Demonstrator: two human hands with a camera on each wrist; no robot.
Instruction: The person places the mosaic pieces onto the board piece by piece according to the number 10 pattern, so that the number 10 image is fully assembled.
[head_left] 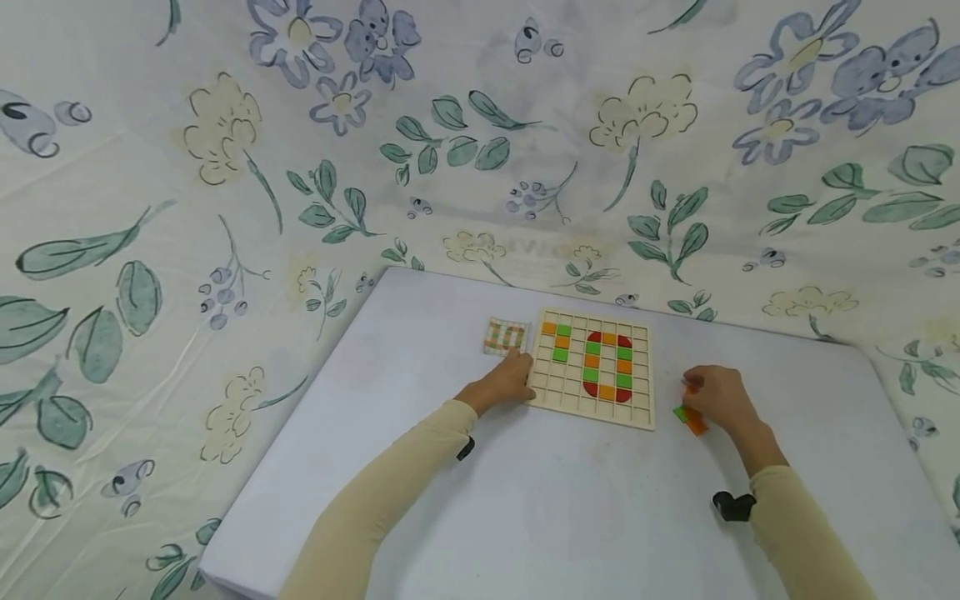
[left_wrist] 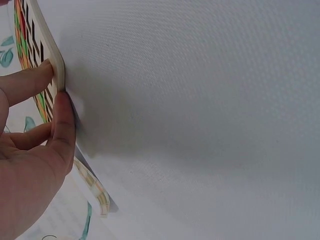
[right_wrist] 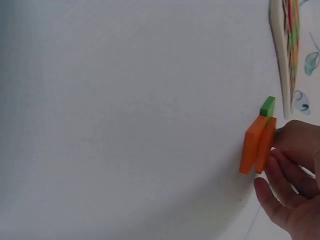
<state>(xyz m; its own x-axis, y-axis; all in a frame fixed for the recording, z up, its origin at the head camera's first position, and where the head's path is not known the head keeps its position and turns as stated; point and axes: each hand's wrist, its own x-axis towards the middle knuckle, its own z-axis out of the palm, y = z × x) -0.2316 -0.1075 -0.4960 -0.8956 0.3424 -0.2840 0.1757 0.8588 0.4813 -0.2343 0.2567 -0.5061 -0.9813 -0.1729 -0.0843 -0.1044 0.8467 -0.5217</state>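
Note:
A square wooden grid board (head_left: 562, 392) lies on the table, with orange, green and red tiles set in some of its cells. My left hand (head_left: 510, 379) holds the board's left edge; in the left wrist view the thumb is on top and a finger lies along the side. Just beyond that hand is a small patterned card (head_left: 506, 336). Off the board's right side, my right hand (head_left: 720, 396) has its fingers bent at a few loose orange tiles (right_wrist: 253, 145) and a green tile (right_wrist: 268, 106). Its fingertips are partly hidden behind them, so I cannot tell whether they pinch one.
A white cloth covers the table (head_left: 525, 517). Floral fabric (head_left: 480, 167) hangs behind it and along the left side. The table's back edge runs a short way beyond the board and card.

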